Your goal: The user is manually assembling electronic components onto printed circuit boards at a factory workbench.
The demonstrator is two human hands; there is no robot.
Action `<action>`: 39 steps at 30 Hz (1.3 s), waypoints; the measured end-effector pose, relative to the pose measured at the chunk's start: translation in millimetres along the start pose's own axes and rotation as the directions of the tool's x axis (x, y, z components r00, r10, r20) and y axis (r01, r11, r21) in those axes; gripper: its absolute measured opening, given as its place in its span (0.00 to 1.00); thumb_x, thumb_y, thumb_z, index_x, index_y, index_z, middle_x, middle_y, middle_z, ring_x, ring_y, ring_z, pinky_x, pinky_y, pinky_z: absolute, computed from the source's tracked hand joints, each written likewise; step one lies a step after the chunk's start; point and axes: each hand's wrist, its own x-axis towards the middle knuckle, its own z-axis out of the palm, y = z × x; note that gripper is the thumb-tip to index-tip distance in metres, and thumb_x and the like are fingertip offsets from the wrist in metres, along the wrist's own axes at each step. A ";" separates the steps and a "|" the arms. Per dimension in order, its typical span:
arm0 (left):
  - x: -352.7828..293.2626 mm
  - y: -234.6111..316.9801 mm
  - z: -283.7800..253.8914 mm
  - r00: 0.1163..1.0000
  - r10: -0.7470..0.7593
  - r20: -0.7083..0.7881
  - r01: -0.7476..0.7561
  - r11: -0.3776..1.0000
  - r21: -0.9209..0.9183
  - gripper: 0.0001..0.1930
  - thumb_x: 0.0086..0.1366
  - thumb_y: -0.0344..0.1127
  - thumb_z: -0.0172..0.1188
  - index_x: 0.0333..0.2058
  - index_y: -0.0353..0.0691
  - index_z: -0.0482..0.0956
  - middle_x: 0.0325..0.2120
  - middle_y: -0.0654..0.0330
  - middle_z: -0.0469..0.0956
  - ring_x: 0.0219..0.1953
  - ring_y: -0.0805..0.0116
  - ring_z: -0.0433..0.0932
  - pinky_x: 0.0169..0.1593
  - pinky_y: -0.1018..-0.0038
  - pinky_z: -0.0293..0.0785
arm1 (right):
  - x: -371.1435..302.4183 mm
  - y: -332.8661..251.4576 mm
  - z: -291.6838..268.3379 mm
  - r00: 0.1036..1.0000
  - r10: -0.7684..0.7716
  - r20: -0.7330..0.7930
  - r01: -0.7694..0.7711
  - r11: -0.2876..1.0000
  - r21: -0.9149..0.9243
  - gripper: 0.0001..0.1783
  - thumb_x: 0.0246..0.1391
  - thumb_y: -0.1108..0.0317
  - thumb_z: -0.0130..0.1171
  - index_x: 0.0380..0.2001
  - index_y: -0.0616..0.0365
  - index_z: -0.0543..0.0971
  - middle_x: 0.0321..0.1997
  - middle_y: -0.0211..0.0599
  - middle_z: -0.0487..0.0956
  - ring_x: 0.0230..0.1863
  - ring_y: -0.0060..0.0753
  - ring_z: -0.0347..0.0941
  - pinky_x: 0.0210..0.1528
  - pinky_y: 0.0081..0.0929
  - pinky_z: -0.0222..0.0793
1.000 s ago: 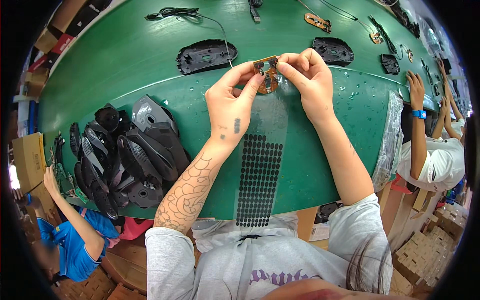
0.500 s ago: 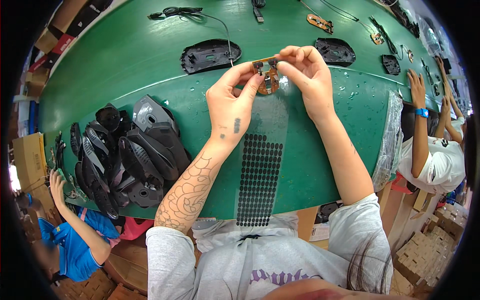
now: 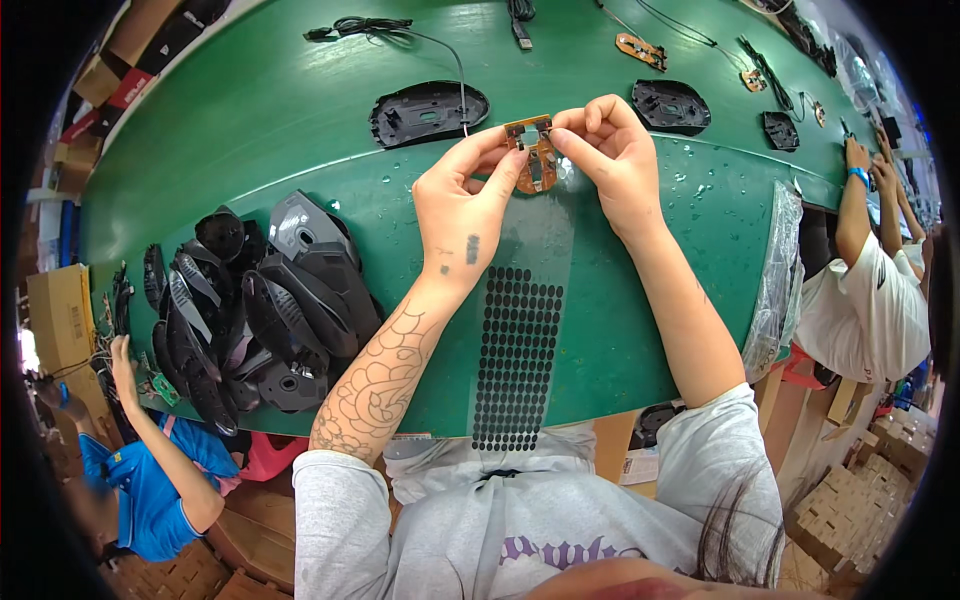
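A small orange-brown circuit board (image 3: 537,176) with black parts is held up over the green table. Thumb and fingers of my left hand (image 3: 462,195) pinch its left side. My right hand (image 3: 622,165) has thumb and index finger closed at the board's upper right corner, the other fingers curled above; the exact contact there is small. Beyond my left hand lies a black mouse base (image 3: 390,118) with a cable (image 3: 370,28) running over it. Another black mouse base (image 3: 670,108) sits past my right hand. Between my forearms is a clear sheet of black oval pads (image 3: 518,365).
Black and grey mouse shells (image 3: 310,290) are heaped left of my forearm. A clear plastic bag (image 3: 775,280) lies along the right side. More boards (image 3: 640,50) and cables are spread at the far right. People work at both sides, a blue-sleeved one (image 3: 165,480) at left.
The board tilts slightly, showing more of its face, and my right fingers have shifted a little left onto its corner. At both sides, co-workers' arms have moved.
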 end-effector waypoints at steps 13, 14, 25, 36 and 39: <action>-30.5 37.3 -27.1 0.861 0.154 0.484 -0.478 0.570 0.668 0.08 0.55 0.31 0.64 0.35 0.46 0.81 0.32 0.68 0.74 0.31 0.68 0.74 0.36 0.75 0.71 | 14.5 13.3 -12.1 0.993 -0.082 -0.089 0.092 0.988 0.124 0.15 0.52 0.78 0.62 0.28 0.54 0.64 0.36 0.39 0.80 0.36 0.25 0.74 0.44 0.21 0.72; -35.6 37.2 -29.4 0.860 0.151 0.488 -0.480 0.567 0.670 0.08 0.55 0.31 0.64 0.35 0.46 0.81 0.32 0.68 0.74 0.31 0.68 0.74 0.36 0.75 0.71 | 14.6 12.6 -11.7 0.992 -0.081 -0.093 0.093 0.987 0.129 0.15 0.52 0.78 0.62 0.28 0.54 0.64 0.36 0.39 0.80 0.36 0.25 0.74 0.44 0.21 0.72; -54.0 17.5 -36.2 0.879 0.050 0.475 -0.370 0.699 0.612 0.02 0.56 0.30 0.63 0.30 0.43 0.81 0.30 0.68 0.73 0.28 0.70 0.73 0.34 0.75 0.70 | 14.5 13.3 -11.7 0.993 -0.093 -0.073 0.101 0.989 0.110 0.14 0.52 0.78 0.62 0.29 0.54 0.65 0.37 0.38 0.80 0.36 0.24 0.73 0.44 0.21 0.71; -52.2 15.6 -38.0 0.875 0.018 0.484 -0.333 0.749 0.573 0.03 0.54 0.29 0.64 0.29 0.42 0.81 0.29 0.68 0.72 0.26 0.72 0.71 0.32 0.76 0.68 | 15.0 12.5 -11.3 0.992 -0.109 -0.066 0.115 0.990 0.087 0.15 0.51 0.78 0.63 0.29 0.54 0.64 0.37 0.39 0.80 0.36 0.24 0.74 0.43 0.21 0.72; -51.5 15.3 -39.4 0.873 0.011 0.487 -0.315 0.776 0.546 0.03 0.54 0.29 0.64 0.29 0.42 0.81 0.28 0.68 0.72 0.25 0.72 0.71 0.31 0.76 0.67 | 15.2 12.9 -11.7 0.992 -0.110 -0.067 0.116 0.989 0.087 0.15 0.51 0.78 0.63 0.29 0.54 0.64 0.36 0.39 0.80 0.37 0.25 0.74 0.43 0.21 0.72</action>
